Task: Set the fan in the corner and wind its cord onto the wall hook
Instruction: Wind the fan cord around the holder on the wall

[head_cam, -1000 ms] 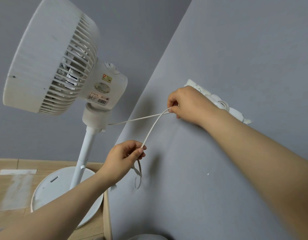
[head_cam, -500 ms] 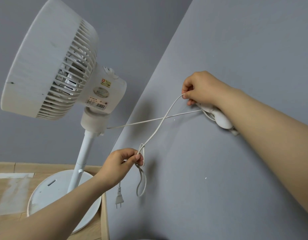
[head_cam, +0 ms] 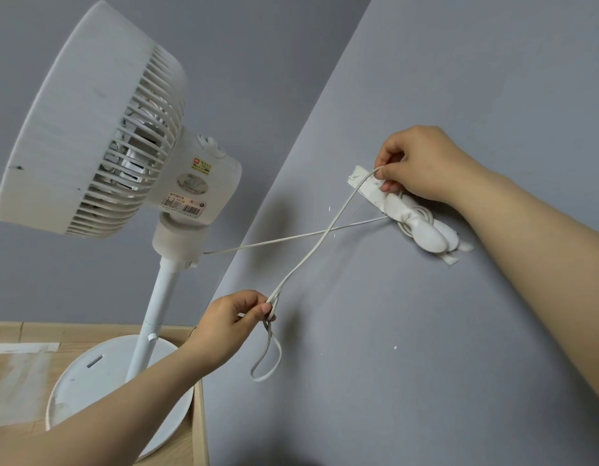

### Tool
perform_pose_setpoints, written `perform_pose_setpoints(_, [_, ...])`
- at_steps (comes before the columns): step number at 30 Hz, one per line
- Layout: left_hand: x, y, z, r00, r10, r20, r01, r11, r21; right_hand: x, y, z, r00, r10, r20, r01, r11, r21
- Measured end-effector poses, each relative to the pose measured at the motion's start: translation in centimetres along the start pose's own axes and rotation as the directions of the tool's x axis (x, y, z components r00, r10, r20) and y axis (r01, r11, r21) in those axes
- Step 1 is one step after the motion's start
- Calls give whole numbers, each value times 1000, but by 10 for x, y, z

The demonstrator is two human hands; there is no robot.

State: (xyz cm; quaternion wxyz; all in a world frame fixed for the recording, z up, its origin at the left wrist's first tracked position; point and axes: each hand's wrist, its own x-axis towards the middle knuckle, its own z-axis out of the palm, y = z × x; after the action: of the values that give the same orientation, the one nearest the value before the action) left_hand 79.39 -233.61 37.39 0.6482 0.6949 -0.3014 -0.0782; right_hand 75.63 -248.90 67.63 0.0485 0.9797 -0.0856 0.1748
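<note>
A white pedestal fan (head_cam: 99, 129) stands in the corner on its round base (head_cam: 89, 375). Its thin white cord (head_cam: 311, 253) runs from the fan's neck to the white wall hook (head_cam: 425, 230), where a few turns lie wound. From there the cord rises to my right hand (head_cam: 415, 163), which pinches it just above the hook's taped end. It then slants down to my left hand (head_cam: 234, 321), which pinches it near the wall. Below that hand a loop of cord (head_cam: 267, 358) hangs free. The plug is not in view.
Two grey walls (head_cam: 425, 331) meet in the corner behind the fan. A wooden skirting board (head_cam: 200, 418) runs along the wall's foot, and the floor (head_cam: 15, 381) is light wood with a pale patch at the left.
My right hand has carried the cord up and round the hook, from left of it to above its taped end. My left hand sank slightly and the hanging loop lengthened.
</note>
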Motion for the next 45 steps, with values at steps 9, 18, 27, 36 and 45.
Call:
perform_pose_setpoints(9, [-1, 5, 2, 999, 42, -11, -42, 999, -31, -29, 3, -16, 992, 46, -121, -38, 997, 67])
perform_pose_setpoints(18, [-5, 9, 8, 998, 49, 41, -46, 995, -85, -83, 3, -31, 977, 124, -172, -99, 984, 150])
perform_pose_setpoints(27, [-7, 3, 5, 998, 64, 29, -65, 997, 44, -120, 8, -13, 955, 99, -278, -96, 995, 23])
perform_pose_setpoints(36, [-7, 4, 4, 998, 57, 31, -59, 997, 59, -141, 9, 4, 944, -22, -329, 0, 998, -66])
perform_pose_setpoints(45, [-9, 6, 6, 997, 54, 48, -56, 998, 36, -169, 7, 28, 953, 29, -302, -55, 995, -78])
